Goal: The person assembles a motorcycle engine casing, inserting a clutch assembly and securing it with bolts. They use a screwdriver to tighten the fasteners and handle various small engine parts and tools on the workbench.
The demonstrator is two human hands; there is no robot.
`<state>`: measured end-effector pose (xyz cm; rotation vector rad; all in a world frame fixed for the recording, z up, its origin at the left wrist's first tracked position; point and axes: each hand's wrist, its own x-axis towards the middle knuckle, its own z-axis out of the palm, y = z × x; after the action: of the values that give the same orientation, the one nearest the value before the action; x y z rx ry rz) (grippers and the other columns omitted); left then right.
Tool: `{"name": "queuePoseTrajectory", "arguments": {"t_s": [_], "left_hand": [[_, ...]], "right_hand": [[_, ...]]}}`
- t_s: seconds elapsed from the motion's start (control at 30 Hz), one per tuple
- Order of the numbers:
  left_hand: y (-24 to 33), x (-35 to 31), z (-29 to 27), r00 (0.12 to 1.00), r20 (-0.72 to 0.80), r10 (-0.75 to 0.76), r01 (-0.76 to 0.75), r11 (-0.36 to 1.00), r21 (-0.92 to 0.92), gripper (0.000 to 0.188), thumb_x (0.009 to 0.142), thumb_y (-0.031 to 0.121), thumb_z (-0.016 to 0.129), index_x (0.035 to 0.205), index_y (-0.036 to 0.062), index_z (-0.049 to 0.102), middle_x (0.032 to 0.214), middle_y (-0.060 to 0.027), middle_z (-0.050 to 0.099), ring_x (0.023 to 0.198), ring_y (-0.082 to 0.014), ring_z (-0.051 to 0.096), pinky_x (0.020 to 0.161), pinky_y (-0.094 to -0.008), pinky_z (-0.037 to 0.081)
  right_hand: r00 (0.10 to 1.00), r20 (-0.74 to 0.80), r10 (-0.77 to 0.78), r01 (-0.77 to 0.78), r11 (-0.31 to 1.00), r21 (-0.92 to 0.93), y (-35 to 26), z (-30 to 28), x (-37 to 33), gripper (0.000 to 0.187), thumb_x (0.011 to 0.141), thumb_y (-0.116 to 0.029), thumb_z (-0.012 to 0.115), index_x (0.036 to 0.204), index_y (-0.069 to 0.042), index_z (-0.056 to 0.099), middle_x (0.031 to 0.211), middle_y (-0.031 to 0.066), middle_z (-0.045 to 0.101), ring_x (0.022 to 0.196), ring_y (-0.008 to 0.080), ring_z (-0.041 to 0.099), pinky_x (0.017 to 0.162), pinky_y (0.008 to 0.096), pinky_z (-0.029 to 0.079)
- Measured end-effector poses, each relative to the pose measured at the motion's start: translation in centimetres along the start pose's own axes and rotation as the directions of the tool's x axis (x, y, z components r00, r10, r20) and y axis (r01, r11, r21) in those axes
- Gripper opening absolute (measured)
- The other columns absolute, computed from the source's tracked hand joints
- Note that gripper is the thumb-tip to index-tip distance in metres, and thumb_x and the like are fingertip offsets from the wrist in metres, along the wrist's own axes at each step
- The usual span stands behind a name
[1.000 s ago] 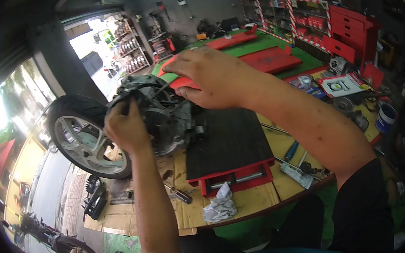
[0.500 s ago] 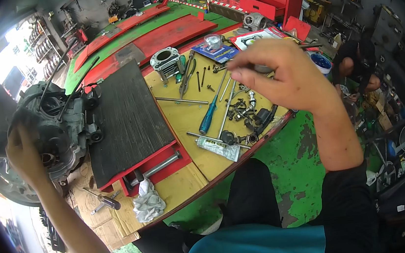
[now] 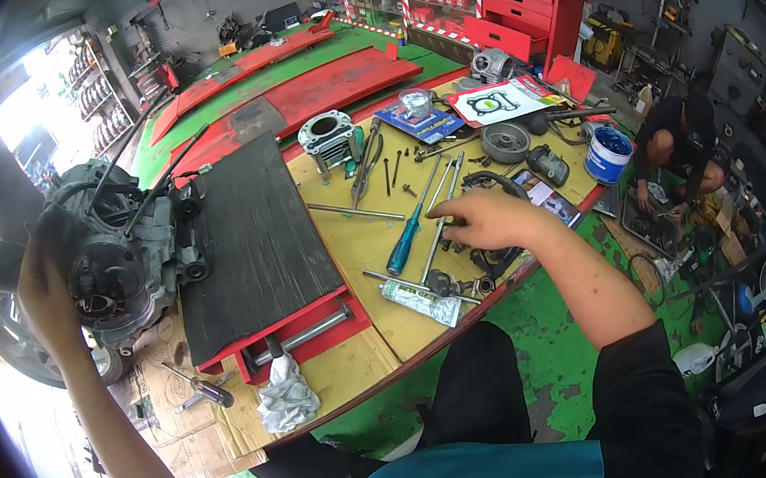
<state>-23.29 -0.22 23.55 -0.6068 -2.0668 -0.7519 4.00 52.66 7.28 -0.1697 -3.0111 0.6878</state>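
At the left stands a grey engine block (image 3: 114,253) with a wheel behind it. My left hand (image 3: 44,284) is up against its left side, its fingers dark and smeared, so I cannot make out their grip. Over the yellow board (image 3: 322,189), my right hand (image 3: 493,218) reaches leftward, index finger stretched and apart from the thumb, with nothing seen between them. Beneath its fingertips runs a thin metal rod (image 3: 438,233). Beside that lies a blue-handled screwdriver (image 3: 405,244). Small dark engine parts (image 3: 448,281) are partly hidden under the hand.
A ribbed black ramp (image 3: 248,244) divides engine and board. Around it are a cylinder block (image 3: 329,142), pliers (image 3: 366,161), a silver tube (image 3: 420,302), a white rag (image 3: 285,394), a gasket pack (image 3: 495,102) and a blue-and-white tub (image 3: 609,155). Another person (image 3: 677,147) crouches at right.
My right hand has dropped from above the far parts toward the rods, its pinched fingers now apart. The left hand stays at the engine. The whole view has shifted slightly.
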Motion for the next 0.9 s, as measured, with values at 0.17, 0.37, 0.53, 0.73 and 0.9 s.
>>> {"name": "queuePoseTrajectory", "arguments": {"t_s": [0.17,0.37,0.53,0.73,0.9], "left_hand": [[3.2,-0.3,-0.2,0.999,0.038,-0.016,0.009,0.984,0.179,0.033,0.108,0.017,0.061,0.132,-0.0027,0.071,0.126,-0.0186,0.077,0.116,-0.0257,0.074,0.101,-0.0354,0.053],[5.9,-1.6,-0.5,0.949,-0.031,0.313,-0.279,0.885,0.372,0.029,0.098,0.023,0.072,0.113,-0.0017,0.077,0.105,-0.0175,0.074,0.103,-0.0365,0.066,0.094,-0.0468,0.051],[6.8,-1.8,-1.4,0.938,-0.045,0.343,-0.299,0.87,0.392,0.025,0.098,0.018,0.069,0.111,-0.0023,0.076,0.1,-0.0156,0.073,0.098,-0.0351,0.066,0.089,-0.0457,0.053],[6.3,-1.2,-1.4,0.972,-0.036,0.23,-0.2,0.905,0.375,0.018,0.097,0.015,0.068,0.106,0.0019,0.076,0.092,-0.0136,0.075,0.091,-0.0345,0.069,0.086,-0.0466,0.053],[6.0,-0.7,-1.2,0.979,-0.105,0.177,-0.133,0.933,0.333,0.014,0.095,0.014,0.071,0.104,0.0049,0.078,0.087,-0.0158,0.075,0.082,-0.0369,0.072,0.077,-0.0479,0.055]], "right_hand": [[0.983,0.181,-0.038,0.05,0.997,-0.061,-2.2,1.6,3.0,0.05,0.102,-0.035,0.063,0.147,-0.014,0.064,0.113,0.0252,0.076,0.104,0.0423,0.073,0.094,0.0509,0.055],[0.931,0.329,0.158,-0.137,0.987,-0.086,-3.2,3.0,6.5,0.06,0.1,-0.061,0.062,0.127,-0.01,0.076,0.106,0.0231,0.078,0.094,0.0384,0.077,0.085,0.0477,0.06],[0.955,0.193,0.225,-0.191,0.964,-0.183,-3.5,3.7,6.8,0.05,0.095,-0.056,0.071,0.104,-0.008,0.084,0.089,0.0176,0.079,0.081,0.0327,0.078,0.078,0.0461,0.061],[0.926,0.003,0.377,-0.373,0.914,0.162,-4.2,1.3,3.7,0.034,0.087,-0.034,0.083,0.099,-0.003,0.082,0.084,0.0141,0.078,0.076,0.0271,0.077,0.073,0.0418,0.061],[0.872,-0.334,0.359,-0.097,0.793,0.601,-2.3,-1.0,-2.6,0.024,0.088,-0.02,0.08,0.096,0.002,0.074,0.095,0.0056,0.07,0.075,0.0169,0.066,0.068,0.0393,0.059]]}}
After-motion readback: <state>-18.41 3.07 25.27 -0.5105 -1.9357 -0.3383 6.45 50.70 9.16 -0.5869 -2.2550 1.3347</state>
